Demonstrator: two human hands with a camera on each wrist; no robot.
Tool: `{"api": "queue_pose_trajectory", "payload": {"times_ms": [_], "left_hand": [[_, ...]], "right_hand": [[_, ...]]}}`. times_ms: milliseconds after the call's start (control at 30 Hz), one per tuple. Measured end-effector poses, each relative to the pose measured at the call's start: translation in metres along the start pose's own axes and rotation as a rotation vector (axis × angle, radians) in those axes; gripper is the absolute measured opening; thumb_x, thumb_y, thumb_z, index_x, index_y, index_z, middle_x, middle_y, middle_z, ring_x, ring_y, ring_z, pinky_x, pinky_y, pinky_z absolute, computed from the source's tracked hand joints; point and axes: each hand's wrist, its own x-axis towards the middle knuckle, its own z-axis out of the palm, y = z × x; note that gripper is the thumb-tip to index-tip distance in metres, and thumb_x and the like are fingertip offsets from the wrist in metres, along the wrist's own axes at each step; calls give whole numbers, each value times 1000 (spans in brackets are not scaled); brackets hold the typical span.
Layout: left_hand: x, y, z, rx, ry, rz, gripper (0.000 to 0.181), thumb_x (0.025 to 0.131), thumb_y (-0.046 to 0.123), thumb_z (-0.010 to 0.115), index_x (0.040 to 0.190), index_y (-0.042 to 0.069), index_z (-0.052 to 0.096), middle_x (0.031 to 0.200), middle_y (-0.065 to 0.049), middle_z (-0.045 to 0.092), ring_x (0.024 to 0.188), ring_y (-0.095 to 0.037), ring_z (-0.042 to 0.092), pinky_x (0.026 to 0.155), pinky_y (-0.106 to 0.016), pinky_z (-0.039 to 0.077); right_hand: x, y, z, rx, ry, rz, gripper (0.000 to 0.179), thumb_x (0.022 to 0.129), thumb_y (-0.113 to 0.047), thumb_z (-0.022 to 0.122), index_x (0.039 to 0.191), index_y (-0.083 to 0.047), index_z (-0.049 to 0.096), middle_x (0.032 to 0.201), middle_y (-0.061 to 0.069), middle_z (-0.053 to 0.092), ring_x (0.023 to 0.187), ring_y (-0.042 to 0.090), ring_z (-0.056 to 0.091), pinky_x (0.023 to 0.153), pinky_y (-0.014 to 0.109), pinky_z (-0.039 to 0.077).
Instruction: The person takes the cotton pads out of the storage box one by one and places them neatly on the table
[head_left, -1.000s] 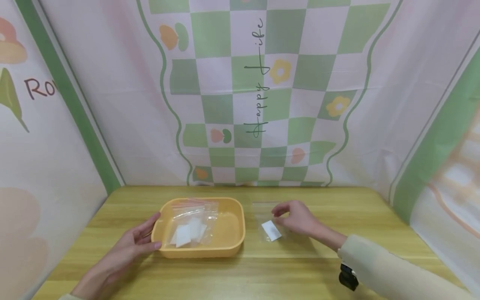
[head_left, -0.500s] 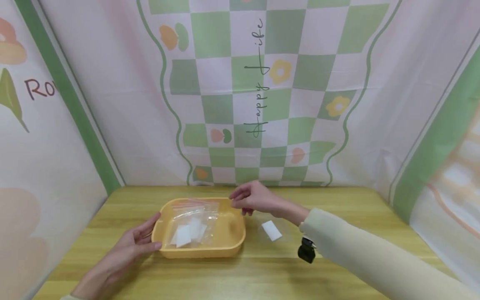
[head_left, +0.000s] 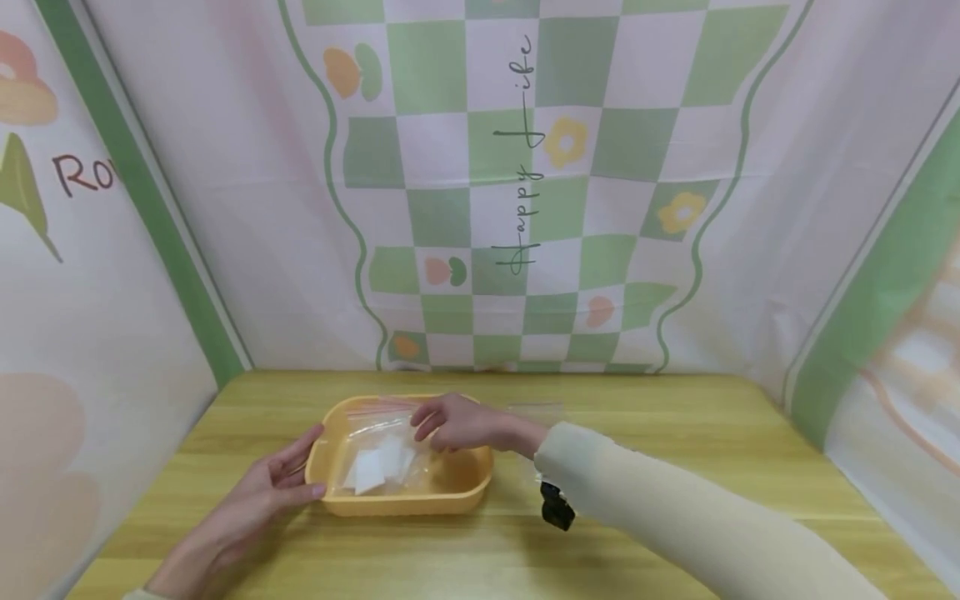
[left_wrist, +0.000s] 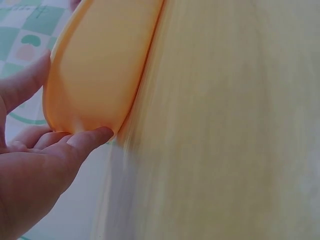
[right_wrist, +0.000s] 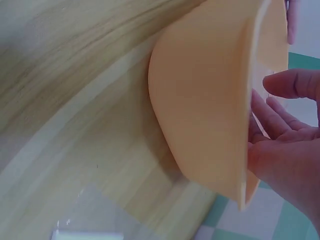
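Note:
A yellow plastic basin (head_left: 412, 505) stands on the table. Its left end is gripped by my left hand (head_left: 273, 483), with the thumb at the near corner and fingers at the far corner; the left wrist view shows this hand (left_wrist: 45, 160) against the basin's end. Inside, on the left side, lie several clear zip bags (head_left: 375, 425) with white packets (head_left: 369, 471). My right hand (head_left: 457, 423) reaches over the basin's right side, thumb and fingers apart in the right wrist view, nothing seen between them. Another clear zip bag (head_left: 536, 410) lies right of the basin, partly hidden under the right forearm.
The wooden table (head_left: 660, 450) extends around the basin. A patterned curtain (head_left: 495, 183) hangs behind its far edge. A black device (head_left: 557, 507) hangs at the right wrist, below the sleeve.
My right hand has moved left from beside the loose zip bag, across the basin's right rim, and down over its inside. The bag stayed on the table. The left hand kept its grip.

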Motion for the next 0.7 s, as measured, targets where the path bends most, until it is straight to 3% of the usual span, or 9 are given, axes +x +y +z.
{"api": "queue_pose_trajectory", "payload": {"times_ms": [267, 400, 700], "left_hand": [[1, -1, 0, -3, 19, -8, 96, 96, 2, 72, 168, 4, 8, 173, -22, 6, 151, -47, 27, 109, -28, 46], [1, -1, 0, -4, 17, -9, 96, 97, 2, 72, 168, 4, 8, 172, -23, 5, 151, -47, 26, 109, -29, 46], [-1, 0, 0, 7, 6, -4, 95, 98, 3, 72, 168, 3, 8, 172, -25, 6, 151, -48, 26, 108, -28, 47]], "right_hand": [[8, 0, 15, 21, -1, -5, 46, 82, 13, 61, 128, 7, 62, 116, 18, 74, 108, 26, 70, 75, 28, 59], [8, -3, 18, 44, 33, -16, 47, 84, 13, 60, 130, 7, 62, 117, 19, 73, 109, 27, 70, 78, 31, 60], [14, -12, 33, 229, 121, -14, 40, 94, -6, 78, 131, 3, 65, 108, 9, 75, 93, 18, 72, 78, 39, 62]]}}
